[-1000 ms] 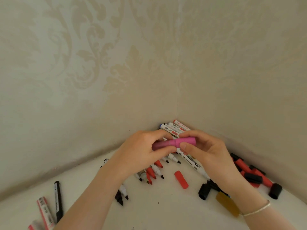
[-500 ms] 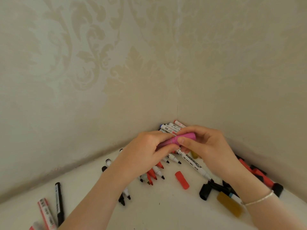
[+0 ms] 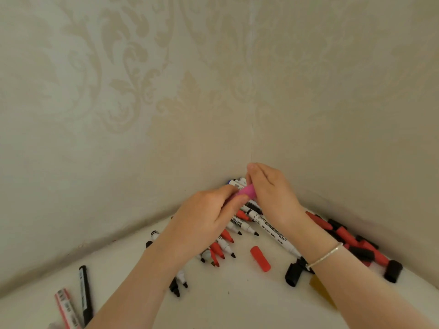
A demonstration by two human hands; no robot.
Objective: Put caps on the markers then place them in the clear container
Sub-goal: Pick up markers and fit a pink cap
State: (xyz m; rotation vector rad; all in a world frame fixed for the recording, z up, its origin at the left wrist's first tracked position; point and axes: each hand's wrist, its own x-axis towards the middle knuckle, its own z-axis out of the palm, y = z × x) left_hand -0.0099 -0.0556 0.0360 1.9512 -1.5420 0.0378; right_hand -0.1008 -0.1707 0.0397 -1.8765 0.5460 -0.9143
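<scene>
Both hands meet over the corner of a white table [image 3: 237,302]. My left hand [image 3: 202,224] and my right hand [image 3: 273,191] grip a pink marker [image 3: 247,191] between them; only its pink end shows, the rest is hidden by fingers. Under the hands lies a heap of uncapped white markers [image 3: 270,230] with black and red tips. A loose red cap [image 3: 260,258] rests in front of the heap. A black cap [image 3: 292,274] lies beside my right wrist. No clear container is in view.
Red and black caps and markers [image 3: 356,243] pile against the right wall. A black marker [image 3: 85,293] and a red-and-white marker [image 3: 67,309] lie at the lower left. A yellow cap [image 3: 320,289] peeks from under my right forearm. Patterned walls close the corner behind.
The hands have tilted the pink marker from level to steeper, its right end raised toward the corner. My right hand rose and now covers more of it.
</scene>
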